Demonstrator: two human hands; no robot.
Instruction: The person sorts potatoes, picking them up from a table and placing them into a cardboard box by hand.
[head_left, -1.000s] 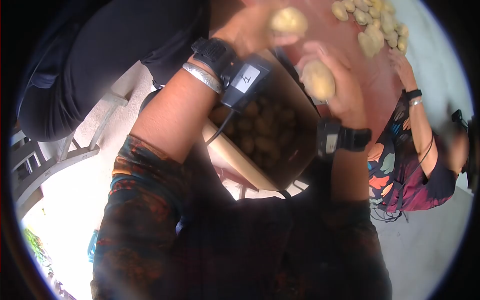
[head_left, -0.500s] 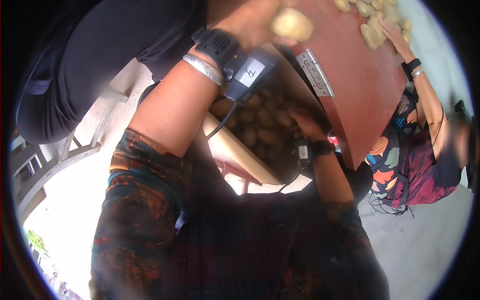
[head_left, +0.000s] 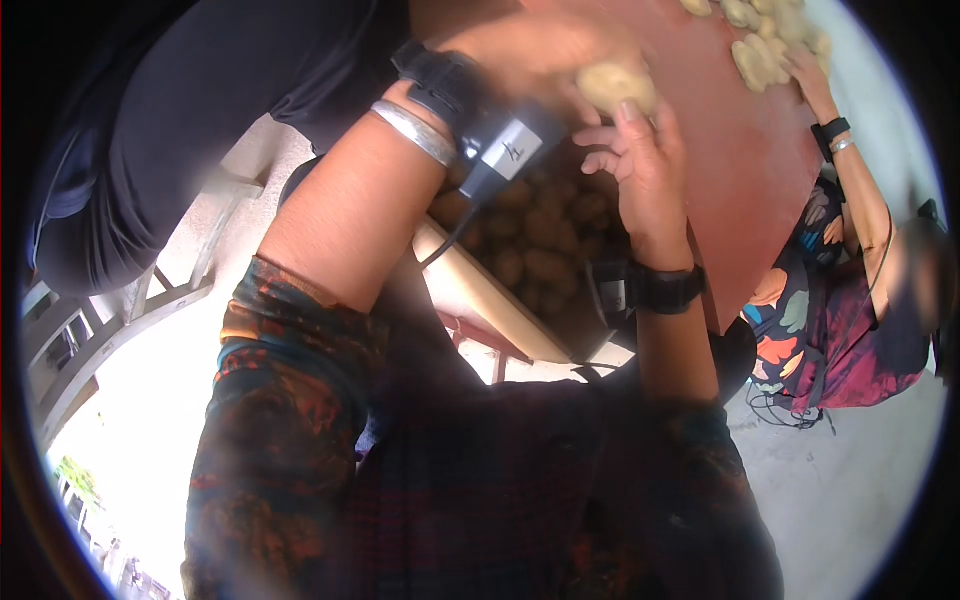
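A pale yellow potato (head_left: pixel 610 88) is between my two hands above the red-brown board. My left hand (head_left: pixel 545 50), blurred, comes over it from the upper left with its fingers closed around it. From below, the thumb of my right hand (head_left: pixel 650 165) presses on the same potato; its other fingers are curled and partly spread. Beneath the hands, many brownish potatoes (head_left: pixel 545 235) lie in shadow inside an open wooden drawer or box (head_left: pixel 490 290). The part behind my hands is hidden.
More potatoes (head_left: pixel 760 58) lie at the far end of the red-brown board (head_left: pixel 745 200), where another person's hand (head_left: pixel 812 85) touches them. A person in dark clothing (head_left: pixel 200 130) is close on my left. A grey metal chair (head_left: pixel 130 320) stands at the left.
My right hand has risen out of the box of potatoes to the potato in my left hand. My left hand has moved slightly right and down with that potato.
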